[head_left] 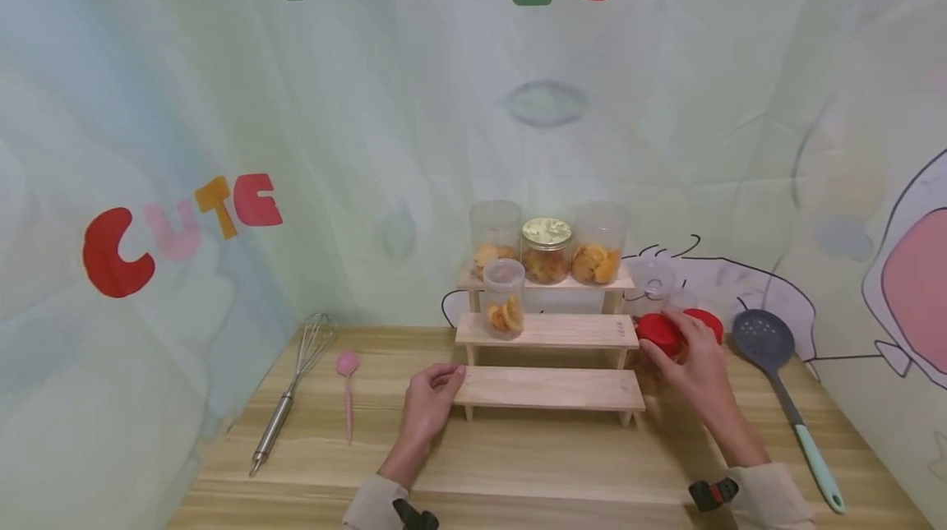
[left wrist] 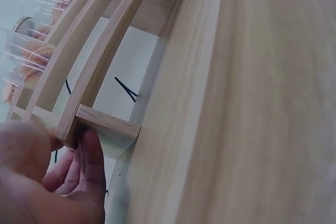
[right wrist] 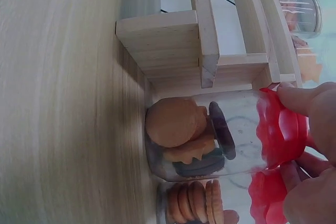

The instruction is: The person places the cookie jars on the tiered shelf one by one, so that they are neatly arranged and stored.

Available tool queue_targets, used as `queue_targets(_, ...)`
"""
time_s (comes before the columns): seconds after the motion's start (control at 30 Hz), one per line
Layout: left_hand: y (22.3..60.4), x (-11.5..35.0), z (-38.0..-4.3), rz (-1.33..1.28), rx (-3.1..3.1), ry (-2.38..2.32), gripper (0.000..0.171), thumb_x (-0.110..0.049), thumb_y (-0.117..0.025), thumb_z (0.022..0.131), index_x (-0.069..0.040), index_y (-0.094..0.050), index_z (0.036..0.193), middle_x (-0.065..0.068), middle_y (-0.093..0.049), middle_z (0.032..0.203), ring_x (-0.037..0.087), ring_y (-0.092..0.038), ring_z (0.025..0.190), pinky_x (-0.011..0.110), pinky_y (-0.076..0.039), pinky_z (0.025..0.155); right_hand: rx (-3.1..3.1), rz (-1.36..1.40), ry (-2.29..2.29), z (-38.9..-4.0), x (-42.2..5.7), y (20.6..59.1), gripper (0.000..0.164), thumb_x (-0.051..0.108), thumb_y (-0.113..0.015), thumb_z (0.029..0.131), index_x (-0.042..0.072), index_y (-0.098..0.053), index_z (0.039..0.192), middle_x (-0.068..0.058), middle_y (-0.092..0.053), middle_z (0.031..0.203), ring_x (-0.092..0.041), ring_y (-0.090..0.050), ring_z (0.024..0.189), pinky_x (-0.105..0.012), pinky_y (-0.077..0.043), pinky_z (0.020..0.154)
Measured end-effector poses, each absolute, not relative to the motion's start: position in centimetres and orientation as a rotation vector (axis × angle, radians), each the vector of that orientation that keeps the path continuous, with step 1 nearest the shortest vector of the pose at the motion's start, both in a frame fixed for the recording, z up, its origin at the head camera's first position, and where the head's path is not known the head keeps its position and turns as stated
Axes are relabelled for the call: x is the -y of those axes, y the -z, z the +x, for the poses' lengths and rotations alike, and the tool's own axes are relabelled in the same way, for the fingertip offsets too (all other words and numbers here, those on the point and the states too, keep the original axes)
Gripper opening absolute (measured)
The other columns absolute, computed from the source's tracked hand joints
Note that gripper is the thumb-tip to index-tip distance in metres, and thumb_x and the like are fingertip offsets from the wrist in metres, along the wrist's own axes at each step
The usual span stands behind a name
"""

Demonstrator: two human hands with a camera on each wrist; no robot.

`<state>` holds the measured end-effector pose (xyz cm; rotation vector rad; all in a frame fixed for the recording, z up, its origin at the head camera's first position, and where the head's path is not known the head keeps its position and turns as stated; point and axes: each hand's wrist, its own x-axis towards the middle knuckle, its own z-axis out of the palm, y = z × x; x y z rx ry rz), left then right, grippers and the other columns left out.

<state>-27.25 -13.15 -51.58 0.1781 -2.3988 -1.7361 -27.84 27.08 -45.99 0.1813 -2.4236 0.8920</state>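
Observation:
My left hand [head_left: 431, 400] pinches the left end of the lowest step of a three-tier wooden shelf [head_left: 547, 386]. In the left wrist view its thumb is on top and the fingers [left wrist: 93, 156] are below the board. To the right of the shelf, my right hand [head_left: 699, 374] grips the red lid [right wrist: 283, 129] of a clear jar [right wrist: 241, 124], thumb on one side and fingers on the other. Round, tan and dark cookies [right wrist: 176, 121] lie inside this jar. Beside it is a second red-lidded jar [right wrist: 236, 182] with stacked cookies, its lid close under my fingers.
On the top step stand two clear jars and a gold-lidded jar [head_left: 547, 255], all with cookies. Another cookie jar [head_left: 505, 300] is on the middle step. A whisk [head_left: 288, 398] and pink spoon [head_left: 348, 390] lie left; a slotted skimmer [head_left: 765, 341] lies right.

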Motion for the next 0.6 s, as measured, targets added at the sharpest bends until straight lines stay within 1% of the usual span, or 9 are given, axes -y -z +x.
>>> queue_targets(0.2, 51.5, 13.1, -27.3, 0.168, 2.402, 1.726, 0.029, -0.026, -0.069, 0.108, -0.001, -0.076, 0.121, 0.015, -0.080, 0.118, 0.025, -0.075, 0.111, 0.037, -0.062, 0.095, 2.449, 0.160, -0.913, -27.8, -27.1, 45.8, 0.072, 0.016, -0.087, 0.093, 0.000, -0.053, 0.155, -0.031, -0.055, 0.151, -0.049, -0.050, 0.132, -0.069, -0.059, 0.095)
queue_targets(0.33, 51.4, 13.2, -27.1, 0.130, 2.398, 1.717, 0.030, -0.025, -0.069, 0.108, 0.001, -0.076, 0.121, 0.019, -0.080, 0.119, 0.029, -0.075, 0.113, 0.042, -0.062, 0.097, 2.476, 0.124, -0.944, -27.7, -27.1, 45.6, 0.077, 0.021, -0.087, 0.094, 0.001, -0.050, 0.158, -0.031, -0.053, 0.150, -0.049, -0.050, 0.132, -0.069, -0.059, 0.097)
queue_targets(0.47, 51.3, 13.2, -26.9, 0.101, 2.402, 1.706, 0.030, -0.024, -0.068, 0.108, 0.002, -0.076, 0.121, 0.021, -0.079, 0.120, 0.033, -0.075, 0.116, 0.048, -0.061, 0.101, 2.425, 0.091, -1.004, -27.5, -27.2, 45.1, 0.077, 0.024, -0.088, 0.093, 0.000, -0.051, 0.157, -0.030, -0.054, 0.148, -0.047, -0.054, 0.129, -0.067, -0.060, 0.096)
queue_targets(0.5, 51.3, 13.2, -26.9, 0.102, 2.402, 1.709, 0.030, -0.024, -0.068, 0.108, 0.002, -0.076, 0.121, 0.021, -0.079, 0.121, 0.033, -0.075, 0.117, 0.048, -0.061, 0.102, 2.405, 0.086, -1.011, -27.3, -27.3, 44.9, 0.077, 0.025, -0.088, 0.093, 0.000, -0.052, 0.156, -0.029, -0.055, 0.148, -0.046, -0.055, 0.128, -0.061, -0.062, 0.096)
queue_targets(0.53, 51.3, 13.2, -26.9, 0.094, 2.404, 1.708, 0.030, -0.024, -0.068, 0.108, 0.002, -0.076, 0.121, 0.021, -0.079, 0.121, 0.033, -0.075, 0.118, 0.049, -0.061, 0.102, 2.383, 0.082, -1.016, -27.2, -27.3, 44.7, 0.076, 0.025, -0.089, 0.093, 0.001, -0.053, 0.156, -0.028, -0.056, 0.148, -0.045, -0.056, 0.128, -0.051, -0.065, 0.095)
queue_targets(0.57, 51.3, 13.3, -26.9, 0.091, 2.405, 1.707, 0.030, -0.024, -0.068, 0.108, 0.002, -0.076, 0.121, 0.021, -0.079, 0.121, 0.034, -0.075, 0.118, 0.049, -0.060, 0.103, 2.362, 0.081, -1.021, -27.1, -27.3, 44.4, 0.075, 0.024, -0.089, 0.092, 0.002, -0.054, 0.155, -0.027, -0.057, 0.148, -0.044, -0.057, 0.128, -0.039, -0.065, 0.094)
queue_targets(0.6, 51.3, 13.3, -26.9, 0.090, 2.407, 1.704, 0.030, -0.024, -0.068, 0.108, 0.002, -0.076, 0.121, 0.021, -0.079, 0.121, 0.034, -0.075, 0.118, 0.049, -0.060, 0.103, 2.343, 0.081, -1.027, -27.0, -27.3, 44.2, 0.075, 0.023, -0.089, 0.092, 0.003, -0.055, 0.155, -0.026, -0.058, 0.148, -0.044, -0.058, 0.128, -0.027, -0.062, 0.093)
